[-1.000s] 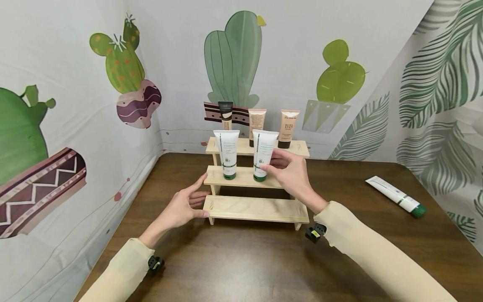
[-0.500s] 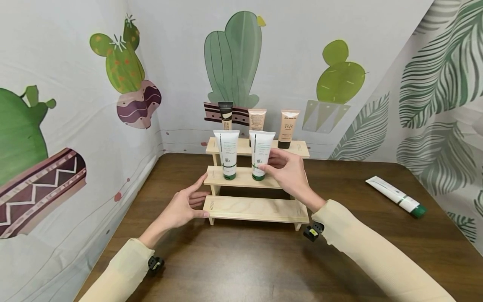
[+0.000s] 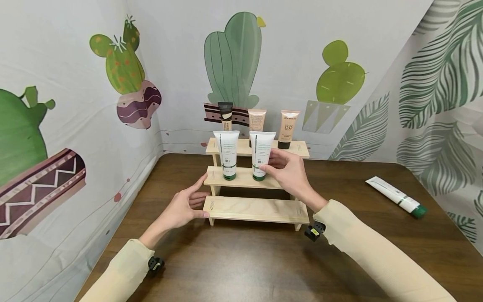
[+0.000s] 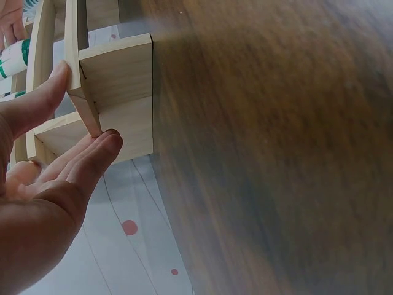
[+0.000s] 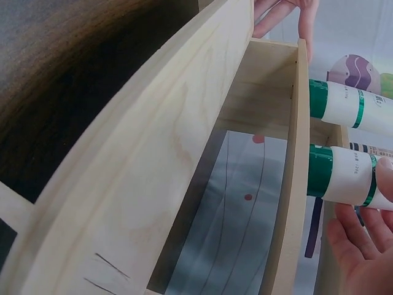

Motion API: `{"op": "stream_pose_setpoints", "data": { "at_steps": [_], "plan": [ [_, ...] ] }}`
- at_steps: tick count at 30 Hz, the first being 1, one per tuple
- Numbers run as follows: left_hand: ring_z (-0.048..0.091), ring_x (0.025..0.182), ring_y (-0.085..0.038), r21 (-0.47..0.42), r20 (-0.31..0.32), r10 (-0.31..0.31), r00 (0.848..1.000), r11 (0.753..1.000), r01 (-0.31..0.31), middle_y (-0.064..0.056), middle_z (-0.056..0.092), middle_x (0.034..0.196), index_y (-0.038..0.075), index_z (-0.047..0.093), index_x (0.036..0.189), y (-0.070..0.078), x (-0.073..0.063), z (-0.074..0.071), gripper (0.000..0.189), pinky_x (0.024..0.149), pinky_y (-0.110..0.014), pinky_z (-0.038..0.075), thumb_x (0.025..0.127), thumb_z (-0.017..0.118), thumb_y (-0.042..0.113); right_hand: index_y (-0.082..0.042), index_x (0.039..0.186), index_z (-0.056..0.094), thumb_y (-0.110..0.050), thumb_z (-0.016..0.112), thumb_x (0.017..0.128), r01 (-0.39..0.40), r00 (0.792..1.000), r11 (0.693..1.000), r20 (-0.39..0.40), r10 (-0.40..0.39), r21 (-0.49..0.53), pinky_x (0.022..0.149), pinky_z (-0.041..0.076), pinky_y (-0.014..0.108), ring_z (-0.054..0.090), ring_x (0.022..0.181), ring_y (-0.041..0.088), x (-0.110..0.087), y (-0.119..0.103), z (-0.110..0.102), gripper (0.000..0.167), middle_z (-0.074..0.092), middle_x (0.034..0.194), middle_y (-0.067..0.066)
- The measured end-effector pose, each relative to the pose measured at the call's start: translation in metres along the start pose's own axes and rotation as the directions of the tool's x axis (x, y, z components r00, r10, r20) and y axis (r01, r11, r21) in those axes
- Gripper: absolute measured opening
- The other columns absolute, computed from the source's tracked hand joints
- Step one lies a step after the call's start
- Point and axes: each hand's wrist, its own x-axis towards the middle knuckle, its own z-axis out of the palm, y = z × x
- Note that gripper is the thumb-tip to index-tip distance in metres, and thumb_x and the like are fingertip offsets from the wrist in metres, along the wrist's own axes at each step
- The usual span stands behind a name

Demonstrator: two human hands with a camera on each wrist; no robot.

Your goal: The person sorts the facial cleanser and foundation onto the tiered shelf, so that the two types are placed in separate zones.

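Observation:
A three-step wooden display stand [image 3: 256,208] stands on the table. My left hand [image 3: 183,206] holds its left end; in the left wrist view the thumb and fingers lie on either side of a shelf end. On the middle step stands a white squeeze tube [image 3: 262,149] with a green cap down, pinched between the thumb and fingers of my right hand [image 3: 289,172]. In the right wrist view the green cap [image 5: 320,170] sits at the shelf edge. A matching white tube [image 3: 227,153] stands upright to its left.
On the top step stand a black-and-beige tube [image 3: 226,115], a peach tube [image 3: 257,119] partly hidden, and a BB cream tube [image 3: 288,128]. Another white tube with a green cap [image 3: 396,196] lies on the brown table [image 3: 241,260] at right. Printed cloth [image 3: 286,54] hangs behind.
The right hand has shifted the held tube slightly left along the middle step, then stayed almost still. My left hand has kept its place at the stand.

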Motion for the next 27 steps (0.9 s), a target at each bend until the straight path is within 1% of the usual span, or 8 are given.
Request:
{"op": "stream_pose_setpoints", "data": {
  "at_steps": [8, 27],
  "plan": [
    [0.063, 0.125, -0.042, -0.005, 0.000, -0.002, 1.000, 1.000, 0.002, -0.034, 0.060, 0.138, 0.026, 0.025, 0.170, -0.0002, -0.0002, -0.0001, 0.115, 0.106, -0.048, 0.054, 0.080, 0.089, -0.007, 0.003, 0.129, 0.071, -0.005, 0.089, 0.086, 0.001, 1.000, 1.000, 0.004, -0.001, -0.008, 0.085, 0.063, 0.030, 0.076, 0.097, 0.031, 0.0006, 0.0023, -0.0006, 0.047, 0.077, 0.111, 0.018],
    [0.064, 0.125, -0.043, 0.003, -0.003, 0.004, 1.000, 1.000, -0.004, -0.033, 0.061, 0.138, 0.027, 0.025, 0.170, -0.0002, -0.0006, 0.0003, 0.116, 0.106, -0.048, 0.054, 0.080, 0.089, -0.006, 0.003, 0.131, 0.071, -0.004, 0.088, 0.087, 0.005, 1.000, 1.000, 0.023, -0.005, 0.004, 0.087, 0.063, 0.033, 0.076, 0.098, 0.032, -0.0005, 0.0006, -0.0022, 0.048, 0.077, 0.113, 0.018]
  ]
}}
